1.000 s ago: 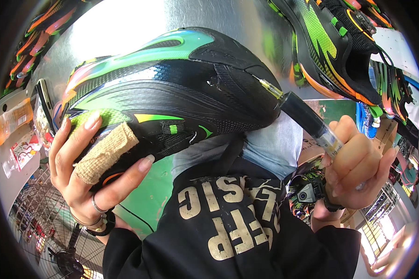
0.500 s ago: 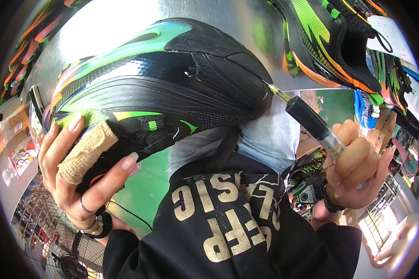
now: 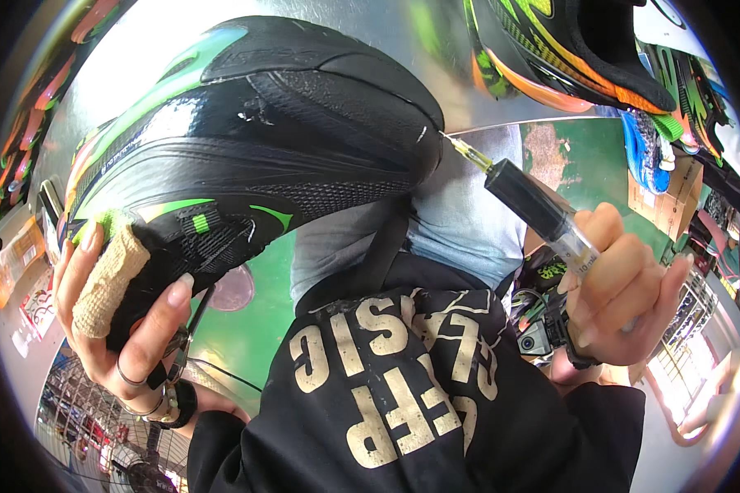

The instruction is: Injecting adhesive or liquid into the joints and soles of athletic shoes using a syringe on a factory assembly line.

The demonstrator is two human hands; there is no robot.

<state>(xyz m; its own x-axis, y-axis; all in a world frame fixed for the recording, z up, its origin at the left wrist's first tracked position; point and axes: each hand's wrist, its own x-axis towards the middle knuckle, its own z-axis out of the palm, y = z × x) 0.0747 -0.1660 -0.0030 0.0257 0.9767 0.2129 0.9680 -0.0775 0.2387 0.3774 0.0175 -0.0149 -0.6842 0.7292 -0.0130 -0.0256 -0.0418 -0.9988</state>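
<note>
A black sneaker (image 3: 304, 123) with green and iridescent trim is held up on its side before me, its toe pointing right. My left hand (image 3: 136, 320) wraps round its heel end, and a beige cloth band (image 3: 111, 283) covers one finger. In my right hand (image 3: 625, 287) is a syringe (image 3: 530, 201) filled with dark liquid, gripped by the clear end of its barrel. Its yellow-hubbed needle reaches the toe edge of the sneaker; the tip appears to touch there. A small pale mark shows on the toe near the needle.
Another black, green and orange sneaker (image 3: 551, 66) stands on the metal tabletop (image 3: 411, 66) at upper right. More shoes line the far left. A cardboard box (image 3: 670, 193) and a blue shoe (image 3: 645, 152) lie beyond my right hand. A fan (image 3: 82, 419) stands at lower left.
The sneaker has shifted left and slightly upward in view, with my left hand moving left. The syringe has moved a little left too, its needle still at the toe.
</note>
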